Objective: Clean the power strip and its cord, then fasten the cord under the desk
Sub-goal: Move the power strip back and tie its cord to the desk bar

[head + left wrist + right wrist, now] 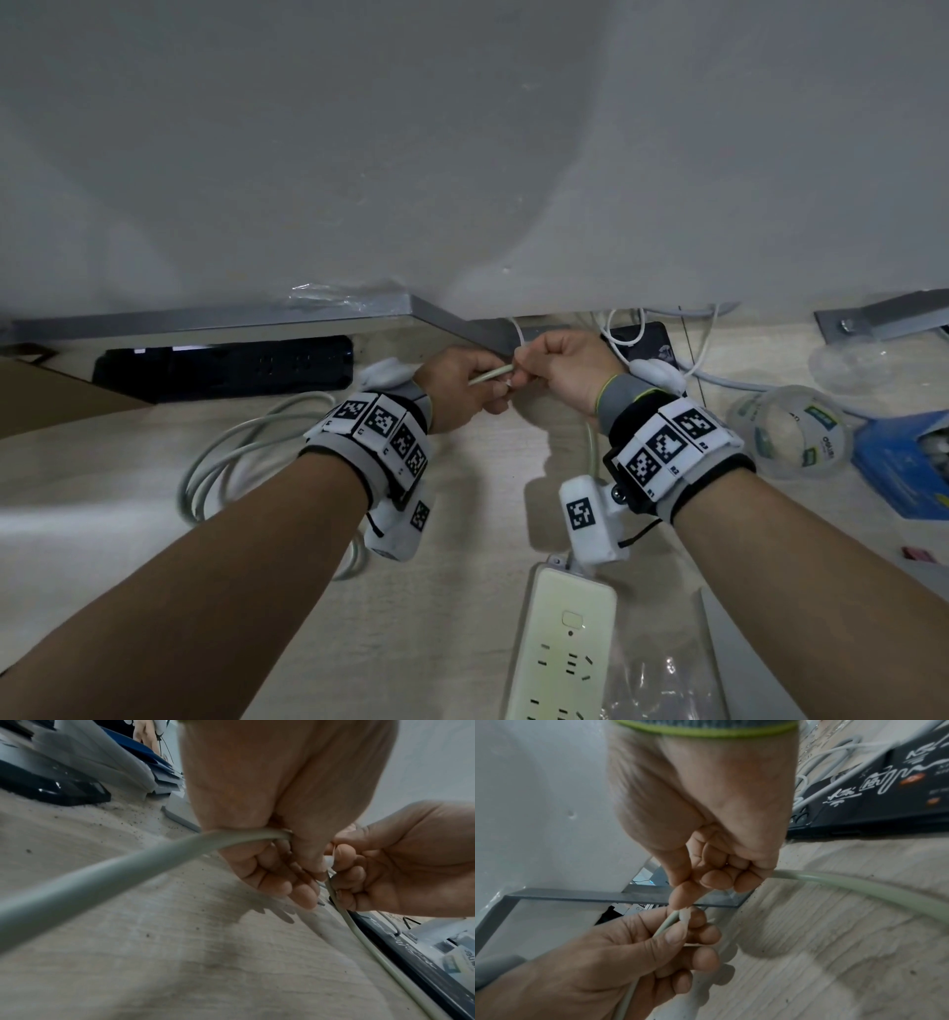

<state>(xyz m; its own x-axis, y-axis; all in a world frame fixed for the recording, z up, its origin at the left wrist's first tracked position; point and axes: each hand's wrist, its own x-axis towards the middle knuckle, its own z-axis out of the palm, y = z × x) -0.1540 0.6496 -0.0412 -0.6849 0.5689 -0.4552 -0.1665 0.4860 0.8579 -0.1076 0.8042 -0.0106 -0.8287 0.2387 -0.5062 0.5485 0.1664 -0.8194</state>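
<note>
Both hands meet on the cord point(490, 376), low down right by the grey metal frame point(447, 321) under the table point(462, 154). Left hand point(462, 388) has its grip closed round the cord, thumb + fingers curled on it, w/ a small white bit pinched at the fingertips; can't tell what that bit is. Right hand point(562, 372) is a fist clamped on the same cord, knuckles up, cord coming out the side of the fist and curving away in the right wrist view. The two grips are basically touching.

Cord itself is pale grey-green. One side runs to a loose coil point(246, 452) on the floor point(462, 591) left of the left forearm; the other drops down past the right wrist toward the power strip point(562, 647), which lies flat on the floor near the bottom edge, sockets up.

Floor is light wood-look, and in the left wrist view it's speckled w/ dark grit. Black box point(226, 367) sits back under the frame on the left, another black box w/ white cables further right. Roll of clear tape point(793, 431) + a blue pack point(904, 462) at far right.

Both forearms reach fwd, roughly parallel, wrist bands w/ black-white markers on top.
</note>
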